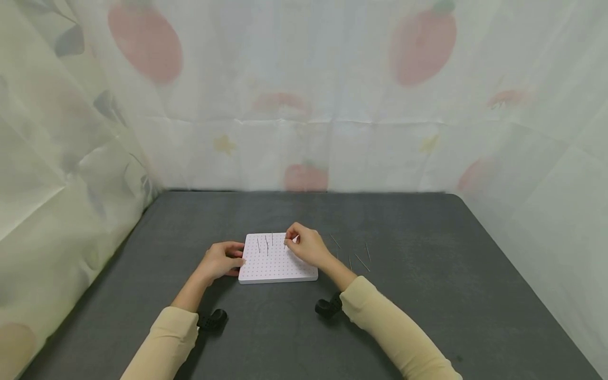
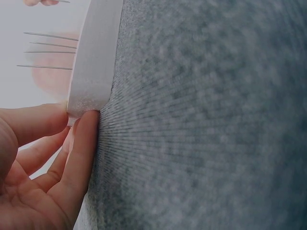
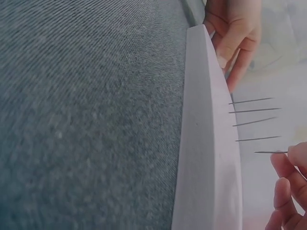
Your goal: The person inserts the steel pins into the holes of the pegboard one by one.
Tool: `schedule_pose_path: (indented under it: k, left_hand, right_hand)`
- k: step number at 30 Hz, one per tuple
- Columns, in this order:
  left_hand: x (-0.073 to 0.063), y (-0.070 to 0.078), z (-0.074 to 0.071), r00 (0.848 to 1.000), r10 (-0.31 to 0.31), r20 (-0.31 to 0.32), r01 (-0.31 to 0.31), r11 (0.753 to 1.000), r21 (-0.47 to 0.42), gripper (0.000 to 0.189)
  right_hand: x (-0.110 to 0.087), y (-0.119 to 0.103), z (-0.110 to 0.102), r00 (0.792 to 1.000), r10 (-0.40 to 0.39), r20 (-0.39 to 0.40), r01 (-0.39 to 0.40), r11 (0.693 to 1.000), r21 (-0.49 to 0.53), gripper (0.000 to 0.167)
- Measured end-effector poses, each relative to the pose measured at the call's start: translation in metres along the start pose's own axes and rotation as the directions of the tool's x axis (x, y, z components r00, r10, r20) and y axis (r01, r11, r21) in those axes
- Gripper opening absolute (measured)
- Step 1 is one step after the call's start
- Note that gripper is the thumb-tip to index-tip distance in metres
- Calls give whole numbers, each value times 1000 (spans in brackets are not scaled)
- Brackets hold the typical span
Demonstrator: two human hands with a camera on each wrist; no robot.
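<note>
A white pegboard point(image 1: 275, 268) dotted with small holes lies on the table. My left hand point(image 1: 219, 261) grips its left edge, thumb on the top side and the other fingers at the side and underside. Several thin metal needles point(image 3: 255, 110) stand upright in the far left part of the board. Between thumb and index finger my right hand point(image 1: 306, 247) pinches another needle point(image 3: 268, 152), over the far right part of the board. In the right wrist view that needle's tip points at the board, with a small gap between them.
Several loose needles point(image 1: 362, 262) lie on the dark grey table point(image 1: 427, 295) to the right of the board, beside the right forearm. A patterned curtain point(image 1: 351, 153) hangs along the table's back edge, and more cloth hangs at both sides.
</note>
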State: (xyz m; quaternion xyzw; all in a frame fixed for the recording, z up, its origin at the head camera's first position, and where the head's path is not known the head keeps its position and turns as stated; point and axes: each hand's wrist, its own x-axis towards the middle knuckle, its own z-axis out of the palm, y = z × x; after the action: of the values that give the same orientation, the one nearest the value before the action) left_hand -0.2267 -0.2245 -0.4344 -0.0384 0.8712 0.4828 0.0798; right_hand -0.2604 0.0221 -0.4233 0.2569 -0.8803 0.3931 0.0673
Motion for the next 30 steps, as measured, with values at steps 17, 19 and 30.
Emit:
schedule_pose_path:
  k: [17,19,30]
  left_hand:
    - [1,-1,0,1000,2,9,-2,1000,-16,48]
    - [1,-1,0,1000,3,11,-3,1000,-17,48]
    - [1,-3,-1,1000,1,20,-1,1000,-23,48]
  right_hand:
    - [7,-1,19,999,-43,26,45,995,-86,4]
    - [7,0,20,999,-47,26,49,995,-92,5]
    - [10,-1,24,998,-45,43,50,991,-123,4]
